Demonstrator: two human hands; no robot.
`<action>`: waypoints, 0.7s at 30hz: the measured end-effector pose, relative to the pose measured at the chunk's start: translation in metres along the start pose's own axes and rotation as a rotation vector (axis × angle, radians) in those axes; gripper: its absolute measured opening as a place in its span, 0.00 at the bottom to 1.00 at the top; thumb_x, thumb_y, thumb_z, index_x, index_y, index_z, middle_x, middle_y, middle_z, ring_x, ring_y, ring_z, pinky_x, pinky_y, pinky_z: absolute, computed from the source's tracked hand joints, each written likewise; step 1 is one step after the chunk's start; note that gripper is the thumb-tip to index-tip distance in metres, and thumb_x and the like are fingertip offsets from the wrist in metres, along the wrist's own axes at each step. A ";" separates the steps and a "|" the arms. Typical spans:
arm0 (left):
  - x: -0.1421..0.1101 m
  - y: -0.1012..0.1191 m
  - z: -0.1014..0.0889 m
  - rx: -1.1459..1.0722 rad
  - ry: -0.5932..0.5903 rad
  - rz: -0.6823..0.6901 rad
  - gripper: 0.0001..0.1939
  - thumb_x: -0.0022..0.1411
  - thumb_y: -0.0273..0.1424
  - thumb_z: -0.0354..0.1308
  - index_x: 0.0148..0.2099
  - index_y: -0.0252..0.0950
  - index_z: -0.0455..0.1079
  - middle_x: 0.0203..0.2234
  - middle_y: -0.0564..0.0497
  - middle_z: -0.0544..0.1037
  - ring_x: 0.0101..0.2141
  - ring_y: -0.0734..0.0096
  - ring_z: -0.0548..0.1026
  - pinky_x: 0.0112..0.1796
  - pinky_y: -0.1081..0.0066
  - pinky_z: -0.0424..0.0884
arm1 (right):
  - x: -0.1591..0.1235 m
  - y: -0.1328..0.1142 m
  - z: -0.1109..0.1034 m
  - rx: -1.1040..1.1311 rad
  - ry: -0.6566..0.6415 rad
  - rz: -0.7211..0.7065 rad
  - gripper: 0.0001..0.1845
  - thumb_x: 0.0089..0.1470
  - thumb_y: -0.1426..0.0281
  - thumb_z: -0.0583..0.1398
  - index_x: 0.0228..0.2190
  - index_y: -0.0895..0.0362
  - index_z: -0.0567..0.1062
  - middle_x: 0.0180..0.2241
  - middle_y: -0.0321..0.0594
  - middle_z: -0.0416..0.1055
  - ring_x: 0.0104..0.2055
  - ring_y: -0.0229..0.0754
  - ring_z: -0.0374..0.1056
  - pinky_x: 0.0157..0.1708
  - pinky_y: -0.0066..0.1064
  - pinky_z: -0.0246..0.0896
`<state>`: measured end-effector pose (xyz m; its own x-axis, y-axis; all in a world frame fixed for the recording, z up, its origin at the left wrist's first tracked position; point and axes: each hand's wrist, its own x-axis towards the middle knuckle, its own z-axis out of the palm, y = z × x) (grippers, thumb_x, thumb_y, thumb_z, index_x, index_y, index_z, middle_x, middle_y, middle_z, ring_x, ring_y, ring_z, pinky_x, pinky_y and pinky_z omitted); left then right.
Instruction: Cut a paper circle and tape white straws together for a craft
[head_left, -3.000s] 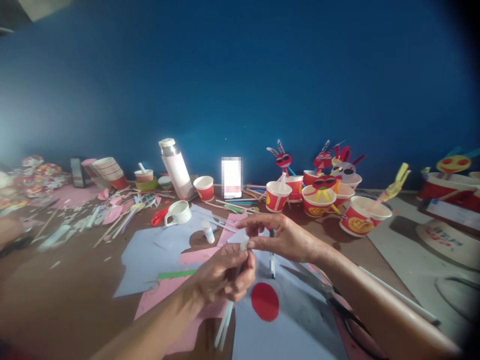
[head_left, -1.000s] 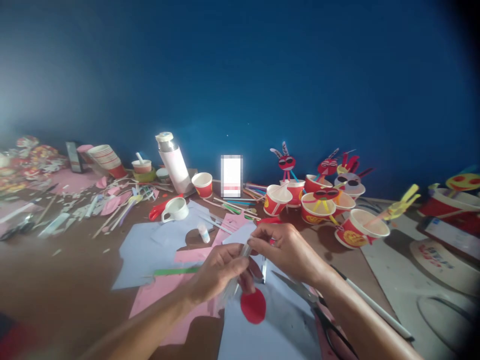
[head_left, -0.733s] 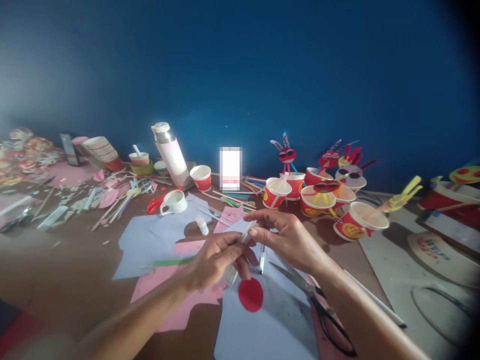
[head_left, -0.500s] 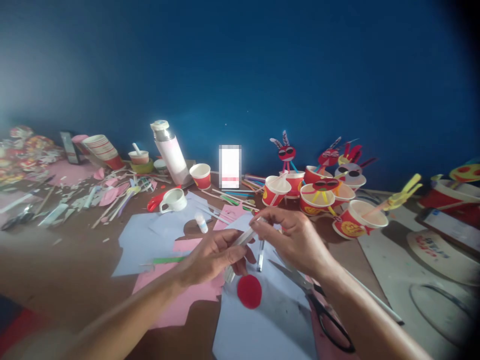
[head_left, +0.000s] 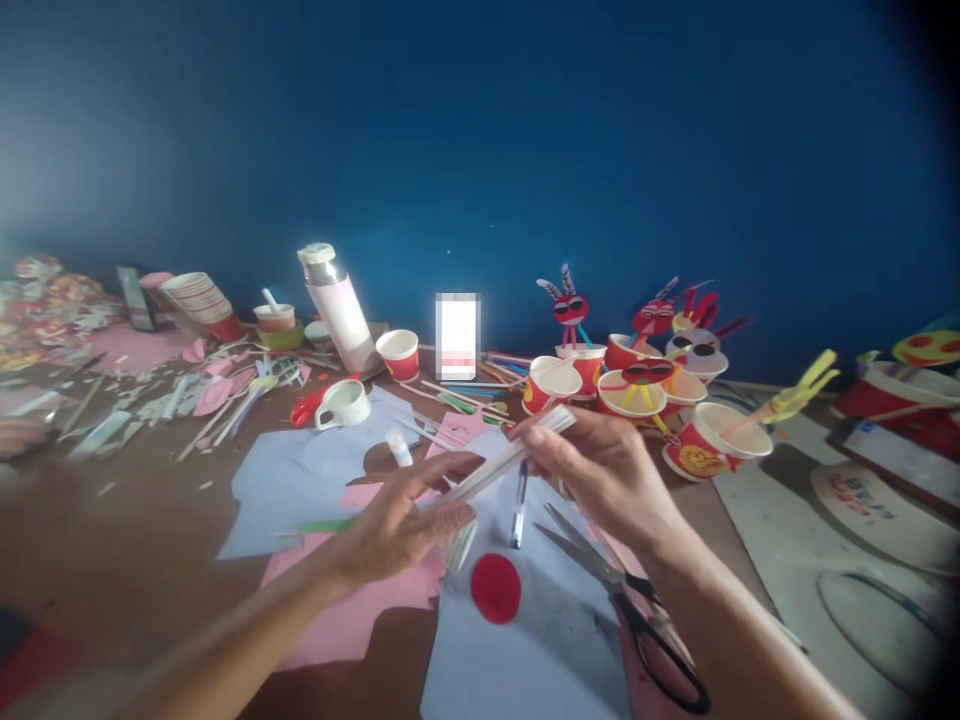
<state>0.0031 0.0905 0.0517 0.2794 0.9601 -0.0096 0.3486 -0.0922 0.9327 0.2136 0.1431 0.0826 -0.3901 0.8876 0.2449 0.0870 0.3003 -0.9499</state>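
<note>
A bundle of thin white straws [head_left: 504, 468] slants upward to the right between my two hands, above the paper. My right hand [head_left: 600, 465] pinches its upper end between thumb and fingers. Its lower end lies in the loosely curled grip of my left hand [head_left: 409, 520]. Below my left thumb shows another pale, ridged piece [head_left: 460, 545]; whether it belongs to the same bundle I cannot tell. Beneath the hands, a red paper disc [head_left: 496, 589] rests on a light blue sheet [head_left: 532, 660]. Beside it lie a pen [head_left: 518, 515] and black-handled scissors [head_left: 619, 580], blades apart.
Pink paper [head_left: 352, 610], a glue bottle [head_left: 399, 448] and a white mug [head_left: 343, 404] lie leftward. A flask [head_left: 341, 310] stands behind. Red paper cups [head_left: 634, 405] with paper figures line the right. Scraps [head_left: 217, 395] litter the left, where another person's hand [head_left: 22, 437] shows.
My right hand has moved right, drawing the straws' upper end along and tilting the bundle flatter. My left hand's grip has loosened. Another person's hand has come into view at the left edge.
</note>
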 end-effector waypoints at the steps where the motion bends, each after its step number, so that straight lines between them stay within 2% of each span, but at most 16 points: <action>1: -0.002 -0.004 -0.002 0.080 0.064 0.017 0.20 0.59 0.39 0.57 0.54 0.42 0.66 0.49 0.46 0.71 0.47 0.60 0.70 0.46 0.62 0.67 | 0.001 -0.002 -0.004 0.031 0.049 0.005 0.17 0.54 0.58 0.59 0.22 0.57 0.72 0.19 0.33 0.66 0.22 0.32 0.60 0.22 0.25 0.55; 2: -0.005 -0.010 -0.003 0.135 0.102 0.038 0.22 0.58 0.38 0.58 0.55 0.44 0.64 0.51 0.47 0.69 0.49 0.58 0.68 0.48 0.62 0.67 | 0.002 -0.003 -0.007 0.055 0.092 0.022 0.17 0.54 0.57 0.59 0.22 0.57 0.72 0.18 0.33 0.65 0.21 0.32 0.59 0.21 0.25 0.54; 4: -0.009 -0.021 -0.003 0.215 0.061 0.063 0.31 0.56 0.39 0.61 0.60 0.47 0.57 0.56 0.47 0.64 0.53 0.56 0.64 0.49 0.61 0.67 | 0.004 -0.005 -0.014 0.091 0.163 0.071 0.17 0.52 0.56 0.60 0.22 0.57 0.72 0.17 0.32 0.64 0.19 0.32 0.57 0.19 0.25 0.52; 7: -0.011 -0.035 0.003 0.424 -0.109 0.109 0.40 0.49 0.40 0.65 0.62 0.45 0.54 0.57 0.45 0.62 0.54 0.51 0.63 0.52 0.55 0.63 | 0.006 -0.005 -0.022 0.154 0.216 0.084 0.17 0.52 0.56 0.60 0.22 0.56 0.72 0.17 0.33 0.64 0.20 0.33 0.57 0.20 0.26 0.52; 9: -0.011 -0.039 0.007 0.538 -0.194 0.132 0.37 0.49 0.37 0.65 0.60 0.43 0.57 0.56 0.44 0.64 0.54 0.50 0.62 0.54 0.53 0.60 | 0.006 -0.003 -0.025 0.171 0.229 0.051 0.17 0.52 0.56 0.60 0.22 0.56 0.72 0.17 0.33 0.64 0.21 0.33 0.59 0.21 0.27 0.53; 11: -0.010 -0.039 0.010 0.575 -0.229 0.149 0.29 0.51 0.35 0.62 0.57 0.42 0.62 0.52 0.45 0.68 0.52 0.52 0.64 0.54 0.54 0.60 | 0.006 -0.002 -0.028 0.168 0.241 0.034 0.17 0.52 0.57 0.60 0.22 0.56 0.72 0.18 0.33 0.65 0.21 0.34 0.60 0.21 0.27 0.54; 14: -0.009 -0.036 0.009 0.528 -0.199 0.125 0.25 0.53 0.37 0.61 0.53 0.40 0.65 0.48 0.44 0.70 0.49 0.53 0.66 0.52 0.57 0.62 | 0.007 0.000 -0.030 0.182 0.236 0.026 0.16 0.53 0.58 0.60 0.21 0.56 0.72 0.18 0.34 0.64 0.22 0.35 0.61 0.23 0.29 0.56; 18: -0.006 -0.024 0.006 0.282 -0.076 -0.068 0.26 0.54 0.36 0.60 0.55 0.40 0.61 0.50 0.45 0.69 0.48 0.56 0.68 0.47 0.62 0.66 | 0.007 0.000 -0.031 0.216 0.223 0.015 0.14 0.54 0.59 0.59 0.24 0.55 0.73 0.18 0.33 0.64 0.22 0.35 0.60 0.23 0.28 0.56; 21: 0.001 -0.019 0.006 0.131 -0.055 -0.167 0.25 0.55 0.35 0.59 0.55 0.39 0.61 0.45 0.46 0.72 0.45 0.57 0.70 0.43 0.64 0.68 | 0.006 -0.002 -0.032 0.197 0.246 0.008 0.14 0.54 0.59 0.59 0.24 0.55 0.73 0.18 0.33 0.65 0.22 0.35 0.61 0.23 0.29 0.57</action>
<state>0.0025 0.0913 0.0315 0.2547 0.9495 -0.1832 0.5067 0.0304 0.8616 0.2404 0.1591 0.0923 -0.1546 0.9547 0.2543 -0.0997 0.2410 -0.9654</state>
